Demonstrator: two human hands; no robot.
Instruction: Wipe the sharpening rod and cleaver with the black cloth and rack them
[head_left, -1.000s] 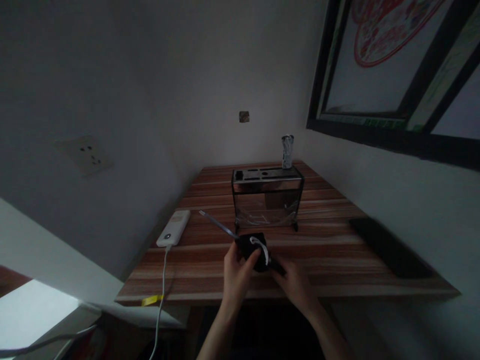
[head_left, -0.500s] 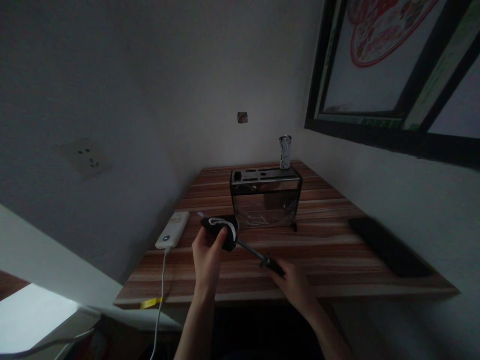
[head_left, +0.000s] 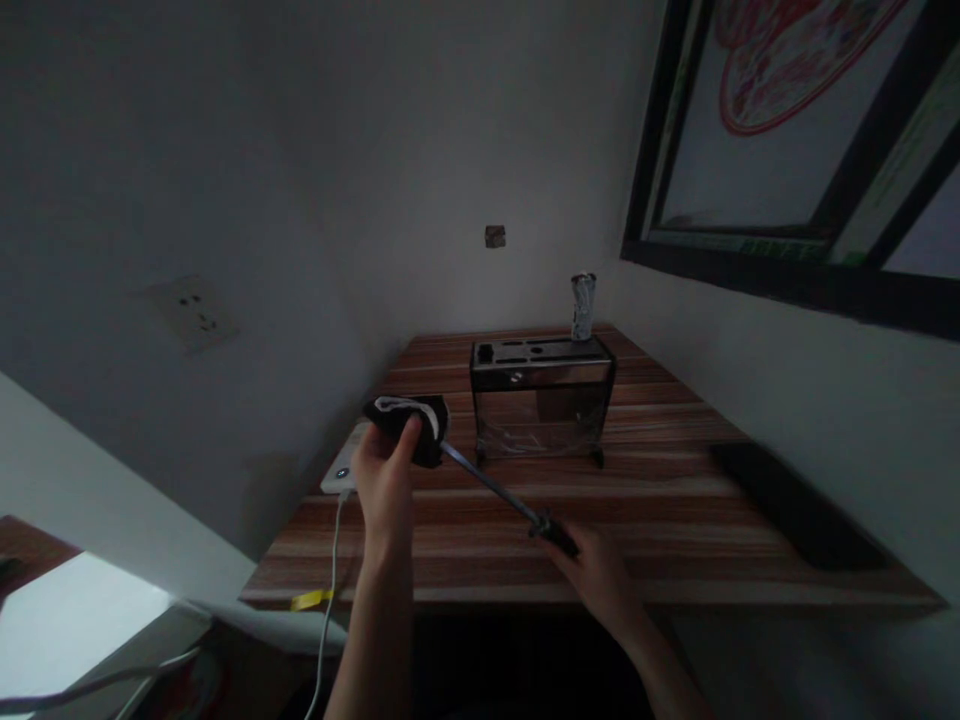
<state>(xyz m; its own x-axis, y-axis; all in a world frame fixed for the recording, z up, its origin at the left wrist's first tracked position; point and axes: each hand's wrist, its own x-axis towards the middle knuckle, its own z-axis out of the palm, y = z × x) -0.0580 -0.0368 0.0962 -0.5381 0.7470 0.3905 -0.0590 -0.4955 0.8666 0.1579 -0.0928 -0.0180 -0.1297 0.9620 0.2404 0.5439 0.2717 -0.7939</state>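
My left hand pinches the black cloth, its pale edge upward, over the far end of the rod; the cloth hides that tip, and I cannot make out its shape. My right hand is closed round the black handle at the near end, though my fingers' undersides are out of sight. The rod slants between my hands, above the table and in front of the rack. What lies behind the rack's clear front is too dim to tell. A silvery roll stands upright at the rack's back right; I cannot tell whether it rests on the top. My left hand and the cloth partly cover the white box, whose cable runs off the bottom of my view. At right lies a dark slab, its surface blurred.
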